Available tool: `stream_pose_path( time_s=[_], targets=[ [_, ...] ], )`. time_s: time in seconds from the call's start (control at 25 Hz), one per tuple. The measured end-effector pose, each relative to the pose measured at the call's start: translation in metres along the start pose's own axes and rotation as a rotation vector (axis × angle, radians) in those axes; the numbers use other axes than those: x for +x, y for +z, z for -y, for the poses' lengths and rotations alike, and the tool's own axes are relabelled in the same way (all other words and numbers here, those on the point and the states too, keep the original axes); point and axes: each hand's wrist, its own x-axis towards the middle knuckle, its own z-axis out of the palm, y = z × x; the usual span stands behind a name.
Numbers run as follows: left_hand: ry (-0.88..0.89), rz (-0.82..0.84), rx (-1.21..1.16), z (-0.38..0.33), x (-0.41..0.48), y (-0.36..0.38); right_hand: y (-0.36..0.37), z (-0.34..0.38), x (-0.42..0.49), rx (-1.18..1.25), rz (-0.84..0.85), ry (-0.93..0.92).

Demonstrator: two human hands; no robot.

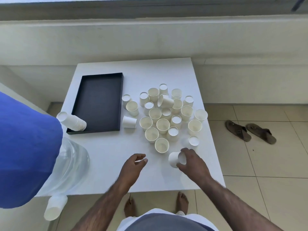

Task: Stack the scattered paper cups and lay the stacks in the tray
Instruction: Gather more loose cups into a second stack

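Several white paper cups [163,125] stand scattered on the white table [103,152], some upright, some upside down, a few on their sides. My right hand [191,162] grips one cup [174,160] tilted on its side near the table's front. My left hand [133,165] hovers over the table left of it, fingers loosely curled, holding nothing. The dark tray [98,100] lies at the table's left. A stack of cups [72,121] lies over the tray's near-left corner.
A person in a blue top [25,147] stands at the left beside a clear water jug [70,164]. Another cup stack [55,207] shows below the table's front-left corner. Sandals [250,131] lie on the tiled floor to the right. My bare feet [156,204] are under the front edge.
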Motion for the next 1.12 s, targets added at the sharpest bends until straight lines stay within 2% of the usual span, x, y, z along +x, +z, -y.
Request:
stream_pose_path(
  time_s=[0.08,0.16,0.28,0.36,0.44,0.48,0.52,0.56,0.6,0.64,0.72,0.76,0.84,0.96,1.12],
  targets=[
    [-0.05,0.068,-0.209,-0.005,-0.008,0.001,-0.013,0.02,-0.021,0.356,-0.026,0.004],
    [-0.156,0.164,-0.44,-0.009,-0.011,0.006,-0.025,0.046,-0.038,0.572,0.015,-0.057],
    [-0.281,0.26,-0.739,-0.019,-0.011,0.01,-0.031,0.077,-0.05,0.555,0.086,-0.248],
    [-0.27,0.272,-0.762,-0.027,-0.012,0.008,-0.033,0.086,-0.046,0.55,0.108,-0.347],
    [-0.253,0.202,-0.741,-0.031,-0.012,0.004,-0.035,0.078,-0.029,0.663,-0.016,-0.303],
    [-0.248,0.163,-0.739,-0.032,-0.012,0.001,-0.037,0.066,-0.017,0.668,-0.151,-0.242],
    [-0.241,0.132,-0.747,-0.031,-0.012,-0.003,-0.038,0.05,0.0,0.571,-0.294,-0.18],
    [-0.237,0.106,-0.755,-0.031,-0.013,-0.007,-0.038,0.029,0.017,0.374,-0.402,-0.114],
    [-0.234,0.087,-0.764,-0.029,-0.013,-0.011,-0.039,0.009,0.033,0.163,-0.439,-0.046],
    [-0.233,0.072,-0.77,-0.026,-0.013,-0.014,-0.039,-0.008,0.047,0.004,-0.387,0.017],
    [-0.247,0.054,-0.77,-0.022,-0.014,-0.018,-0.036,-0.03,0.063,-0.164,-0.175,0.069],
    [-0.256,0.05,-0.772,-0.02,-0.015,-0.019,-0.031,-0.036,0.067,-0.224,-0.078,0.059],
    [-0.265,0.037,-0.783,-0.018,-0.015,-0.019,-0.017,-0.044,0.069,-0.304,-0.018,0.005],
    [-0.274,0.023,-0.775,-0.017,-0.011,-0.019,-0.005,-0.041,0.064,-0.277,-0.073,-0.005],
    [-0.282,0.037,-0.74,-0.018,-0.005,-0.02,0.007,-0.035,0.051,-0.355,-0.126,0.005]
  ],
)
